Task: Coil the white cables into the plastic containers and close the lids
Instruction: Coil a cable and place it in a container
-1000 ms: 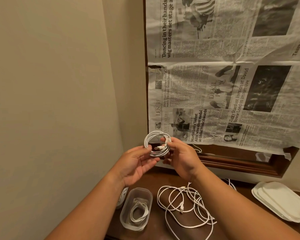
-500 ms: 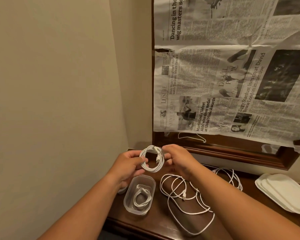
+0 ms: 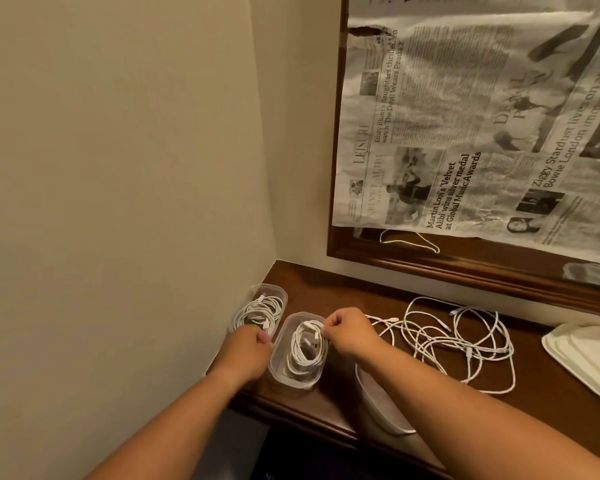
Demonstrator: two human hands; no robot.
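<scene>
My right grip (image 3: 347,332) pinches the coiled cable (image 3: 303,351) in a clear container (image 3: 278,373) near the surface's (image 3: 326,289) left edge; whether my left grip (image 3: 253,344) is spread or pressed together, I cannot tell.

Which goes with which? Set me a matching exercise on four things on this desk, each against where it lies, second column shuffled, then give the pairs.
1 far container
2 near container
3 loose cables
4 lids

A spread uncoiled on the desk
B at the desk's right edge
C in the back left corner, by the wall
D beside the left hand, with the coil that the right hand pinches

Pairs: 1-C, 2-D, 3-A, 4-B
</scene>
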